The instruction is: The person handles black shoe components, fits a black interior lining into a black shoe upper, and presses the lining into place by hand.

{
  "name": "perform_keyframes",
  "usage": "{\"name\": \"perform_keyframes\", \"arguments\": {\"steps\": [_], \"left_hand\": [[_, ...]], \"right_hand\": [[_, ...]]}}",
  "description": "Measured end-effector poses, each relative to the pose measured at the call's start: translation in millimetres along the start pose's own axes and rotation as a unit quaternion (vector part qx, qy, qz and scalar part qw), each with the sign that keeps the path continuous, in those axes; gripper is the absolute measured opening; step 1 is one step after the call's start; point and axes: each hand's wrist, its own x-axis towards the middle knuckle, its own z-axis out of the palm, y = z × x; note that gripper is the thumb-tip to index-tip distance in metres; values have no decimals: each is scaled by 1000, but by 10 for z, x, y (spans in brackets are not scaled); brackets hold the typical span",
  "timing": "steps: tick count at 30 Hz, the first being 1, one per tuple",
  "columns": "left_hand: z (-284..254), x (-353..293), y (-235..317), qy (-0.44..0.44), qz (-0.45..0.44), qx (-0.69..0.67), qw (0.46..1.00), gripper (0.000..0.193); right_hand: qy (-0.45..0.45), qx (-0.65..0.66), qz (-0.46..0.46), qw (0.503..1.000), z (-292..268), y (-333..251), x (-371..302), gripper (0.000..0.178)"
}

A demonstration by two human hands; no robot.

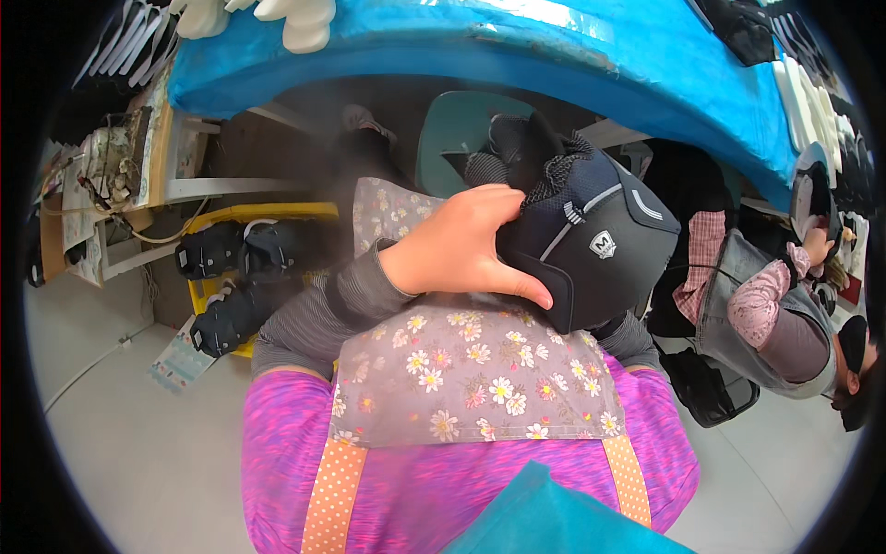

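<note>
My left hand (461, 251) grips what looks like a black and dark blue shoe upper (637, 268), thumb along its smooth black edge and fingers by the textured mesh. The upper carries a shield-shaped badge, grey piping and a dark flap with pale stripes. It is held above my lap, over a grey floral apron (480, 379). My right hand is hidden behind the upper; only the striped right sleeve (629, 340) shows.
A blue-covered table (406, 51) curves across the front, with white shaped forms (305, 23) on it. Left stands a yellow crate (268, 210) with several similar black pieces (221, 323). A teal seat (438, 138) lies ahead. At right, a co-worker (784, 305) holds a dark piece.
</note>
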Motion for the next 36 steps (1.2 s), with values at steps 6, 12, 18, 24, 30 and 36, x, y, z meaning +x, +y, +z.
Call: {"name": "perform_keyframes", "arguments": {"steps": [6, 12, 18, 24, 30, 36], "left_hand": [[133, 92, -68, 126, 145, -112, 975, 66], [-54, 158, 97, -34, 143, 9, 989, 69], [-34, 161, 148, -211, 81, -99, 969, 69], [-194, 165, 100, -126, 176, 120, 969, 44], [-578, 87, 160, -33, 226, 425, 876, 6], [-402, 210, -46, 6, 285, 374, 883, 19]], "right_hand": [[0, -11, -16, 1000, -65, 9, 173, 71], [-1, -18, -23, 1000, -96, -67, 165, 72], [-5, -29, -37, 999, -120, -127, 206, 73], [1, -50, -51, 997, -103, -215, 242, 74], [13, -103, -95, 990, -24, -323, 335, 75], [48, -187, -154, 969, 205, -445, 495, 76]]}}
